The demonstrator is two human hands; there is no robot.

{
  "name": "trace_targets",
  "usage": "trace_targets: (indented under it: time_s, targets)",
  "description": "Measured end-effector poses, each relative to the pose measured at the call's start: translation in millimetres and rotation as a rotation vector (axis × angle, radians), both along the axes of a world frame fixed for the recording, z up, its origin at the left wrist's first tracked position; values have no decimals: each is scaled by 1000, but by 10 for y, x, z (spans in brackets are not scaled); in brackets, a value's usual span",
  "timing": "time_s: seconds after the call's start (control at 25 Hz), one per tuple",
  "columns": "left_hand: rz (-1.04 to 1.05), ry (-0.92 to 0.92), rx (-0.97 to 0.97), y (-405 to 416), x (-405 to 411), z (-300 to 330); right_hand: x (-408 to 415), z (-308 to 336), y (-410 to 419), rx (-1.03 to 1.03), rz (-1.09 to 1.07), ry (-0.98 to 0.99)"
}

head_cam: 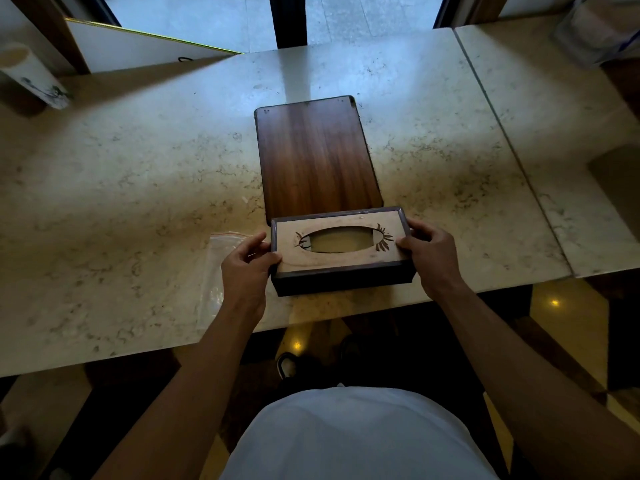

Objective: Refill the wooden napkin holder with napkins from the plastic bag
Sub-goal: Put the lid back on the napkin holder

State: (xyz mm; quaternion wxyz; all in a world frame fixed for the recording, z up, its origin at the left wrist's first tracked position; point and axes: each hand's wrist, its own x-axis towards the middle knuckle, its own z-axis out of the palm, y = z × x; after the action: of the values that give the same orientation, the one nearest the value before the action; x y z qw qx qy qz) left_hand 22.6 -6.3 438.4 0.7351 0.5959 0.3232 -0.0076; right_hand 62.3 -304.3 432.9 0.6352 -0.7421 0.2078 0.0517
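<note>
Marble table (pixel 138 168): both hands (pixel 247 261) grip wooden napkin holder (pixel 341 251).

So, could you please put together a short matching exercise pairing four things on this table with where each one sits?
Things:
1. napkin holder
2. wooden board
3. plastic bag
4. white cylinder

Places:
A. far left corner of the table
B. flat, partly under the left hand
C. held at both ends, near the front edge
D. flat, just behind the holder

Pairs: 1-C, 2-D, 3-B, 4-A
</note>
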Motion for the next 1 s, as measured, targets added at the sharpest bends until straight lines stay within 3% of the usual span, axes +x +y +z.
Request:
trace_targets:
  time_s: [1.0]
  targets:
    - [-90,162,138,-88,-281,-330,-361,-427,43,-95,-59,148]
